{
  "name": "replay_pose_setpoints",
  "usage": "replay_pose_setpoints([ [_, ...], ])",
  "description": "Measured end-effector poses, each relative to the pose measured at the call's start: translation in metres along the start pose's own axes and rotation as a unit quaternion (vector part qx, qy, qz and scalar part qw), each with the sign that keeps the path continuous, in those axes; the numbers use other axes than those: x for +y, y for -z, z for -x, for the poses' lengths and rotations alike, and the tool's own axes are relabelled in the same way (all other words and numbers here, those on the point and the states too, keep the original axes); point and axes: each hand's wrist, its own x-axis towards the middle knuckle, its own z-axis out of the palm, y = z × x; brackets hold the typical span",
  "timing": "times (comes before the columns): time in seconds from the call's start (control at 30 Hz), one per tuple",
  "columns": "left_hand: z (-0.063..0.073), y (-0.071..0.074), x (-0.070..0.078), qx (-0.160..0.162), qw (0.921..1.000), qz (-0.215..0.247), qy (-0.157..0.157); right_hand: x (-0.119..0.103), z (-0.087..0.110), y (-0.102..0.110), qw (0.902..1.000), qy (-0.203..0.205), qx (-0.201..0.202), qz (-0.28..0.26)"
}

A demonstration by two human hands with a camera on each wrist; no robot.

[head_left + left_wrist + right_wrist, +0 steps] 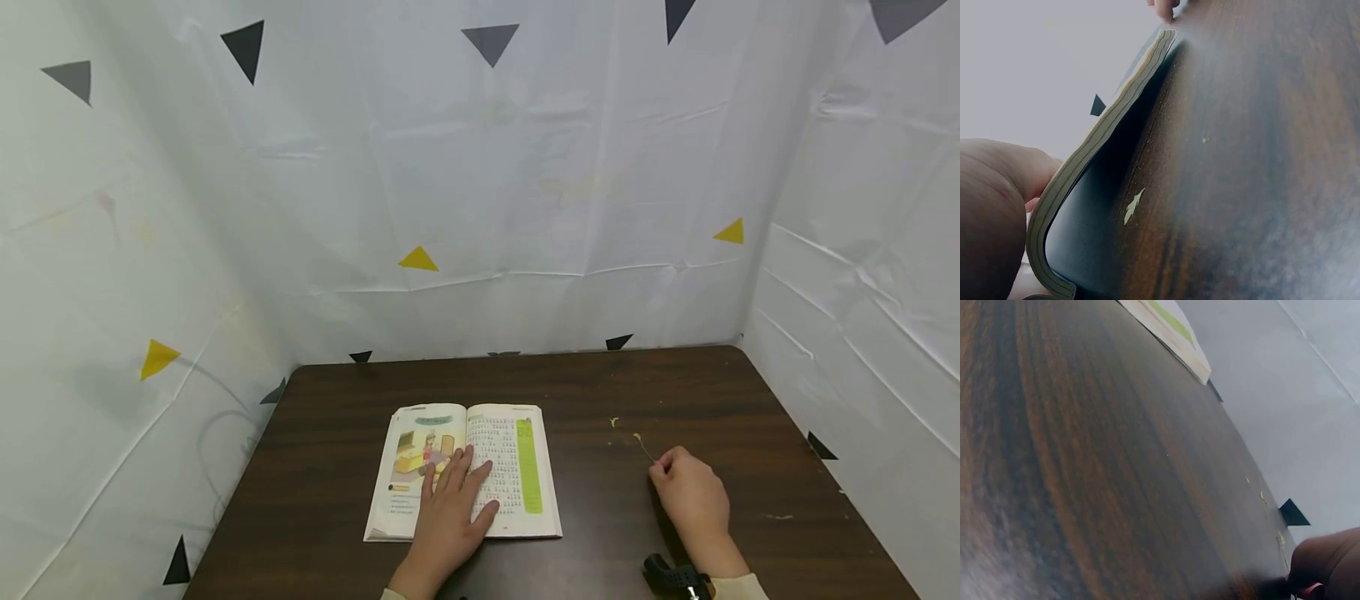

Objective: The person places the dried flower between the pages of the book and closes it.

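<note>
An open picture book lies on the dark wooden table, an illustration on its left page and text with a green strip on its right. My left hand rests flat across its lower middle, fingers spread over both pages. In the left wrist view, part of the hand shows beside the book's thick page edge. To the right, my right hand pinches a thin stem with a yellowish tip between thumb and forefinger. The right wrist view catches the fingers at the stem's lower end.
A small yellowish scrap lies just beyond the stem, with tiny crumbs around it. A pale flake is on the table near the book. White curtains with triangles enclose the table's back and sides. A black band is at the right wrist.
</note>
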Motion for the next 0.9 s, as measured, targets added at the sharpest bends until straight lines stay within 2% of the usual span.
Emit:
replay_pose_setpoints([
  [0.27,0.004,0.001,0.0,0.024,0.9996,-0.008,-0.009,-0.003,0.004,-0.002,0.9989,-0.02,-0.011,-0.041],
  [0.53,0.004,-0.003,0.003,0.011,0.9999,0.004,-0.004,0.001,0.003,0.006,0.9979,-0.033,-0.041,-0.039],
  [0.63,0.003,-0.004,0.005,-0.001,0.9999,0.014,0.007,-0.005,0.006,0.007,0.9936,-0.026,-0.034,-0.105],
  [0.7,0.003,-0.005,0.006,-0.008,0.9995,0.025,0.019,-0.015,0.011,0.005,0.9811,-0.018,-0.027,-0.191],
  [0.73,0.003,-0.005,0.007,-0.008,0.9992,0.029,0.025,-0.023,0.014,0.004,0.9696,-0.016,-0.026,-0.243],
  [0.83,0.003,-0.005,0.006,-0.007,0.9987,0.034,0.037,-0.051,0.024,-0.006,0.919,-0.011,-0.038,-0.392],
  [0.9,0.003,-0.005,0.005,-0.006,0.9989,0.03,0.037,-0.073,0.03,-0.015,0.8859,-0.01,-0.054,-0.461],
])
